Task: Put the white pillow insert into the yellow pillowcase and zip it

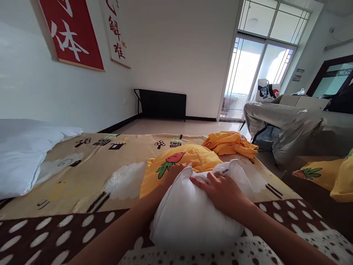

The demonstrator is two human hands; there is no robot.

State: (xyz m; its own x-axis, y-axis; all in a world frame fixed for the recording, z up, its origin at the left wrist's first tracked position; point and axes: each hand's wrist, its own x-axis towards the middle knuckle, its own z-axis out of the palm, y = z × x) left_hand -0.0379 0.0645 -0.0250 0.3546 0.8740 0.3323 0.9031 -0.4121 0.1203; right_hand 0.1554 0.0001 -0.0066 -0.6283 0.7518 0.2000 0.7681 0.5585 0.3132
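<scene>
A plump white pillow is bunched up on the bed right in front of me. My right hand has its fingers curled over the upper edge of this pillow, near a small zip pull. Just beyond lies a yellow pillowcase printed with a red carrot-like figure with green leaves. My left hand is closed at the near part of the pillowcase, against the white pillow's corner, which hides most of its fingers. Where the pillow meets the pillowcase, the opening cannot be made out.
A patterned blanket covers the bed. Another white pillow lies at the left, and crumpled yellow cloth at the far edge. More yellow fabric sits at the right. Beyond stand a plastic-wrapped table and a black folded panel.
</scene>
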